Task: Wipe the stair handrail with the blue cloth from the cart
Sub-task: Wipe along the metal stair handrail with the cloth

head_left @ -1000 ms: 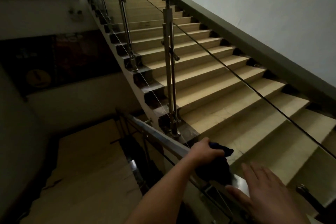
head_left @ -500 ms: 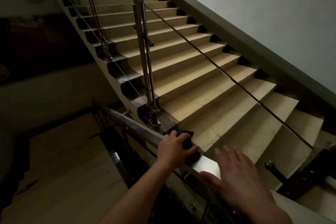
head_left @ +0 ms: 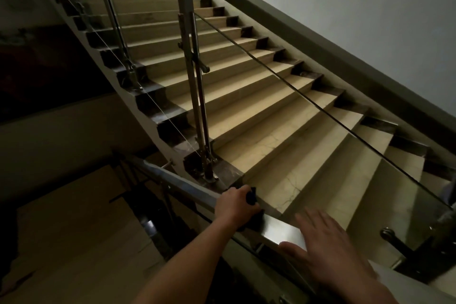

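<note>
Steel handrail (head_left: 177, 184) sloped down toward the lower landing. The left hand (head_left: 235, 207) curled over it and gripped the blue cloth (head_left: 251, 198), nearly black in the dim light, against the rail's top. Apart from it and nearer the camera, the right hand (head_left: 328, 252) lay flat on the rail, fingers straight, holding nothing. Beige stairs (head_left: 246, 106) rose beyond.

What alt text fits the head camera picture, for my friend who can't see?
A left hand grips a dark cloth on the metal stair handrail; the right hand, fingers straight, rests on the rail nearer the camera. Beige stairs rise beyond.
</note>
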